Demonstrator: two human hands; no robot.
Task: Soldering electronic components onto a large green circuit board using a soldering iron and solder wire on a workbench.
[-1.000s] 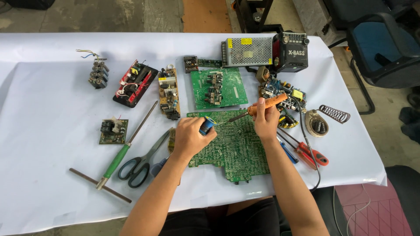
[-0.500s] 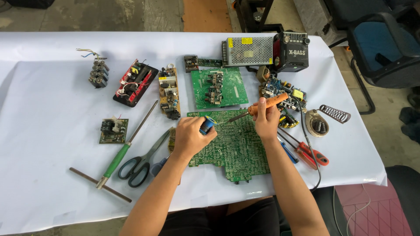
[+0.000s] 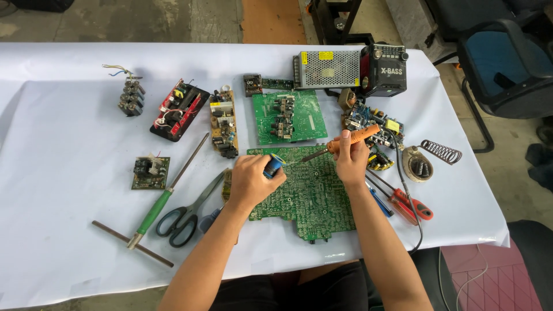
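A large green circuit board [image 3: 311, 198] lies solder side up in front of me on the white table cover [image 3: 69, 230]. My left hand [image 3: 250, 181] rests on the board's left part and grips a small blue tool [image 3: 273, 167] whose tip points toward the board's top edge. My right hand [image 3: 351, 161] holds an orange-handled soldering iron [image 3: 351, 138], its metal tip angled down-left to a spot near the blue tool.
Scissors [image 3: 187, 210], a green-handled rod [image 3: 167, 193] and a metal bar [image 3: 131, 243] lie left. Smaller boards [image 3: 288, 115], a red-black module [image 3: 178, 109], a mesh power supply [image 3: 328, 69] and a black radio [image 3: 384, 70] sit beyond. Screwdrivers [image 3: 403, 201] and an iron stand [image 3: 426, 158] are right. A chair [image 3: 507, 63] stands past the table.
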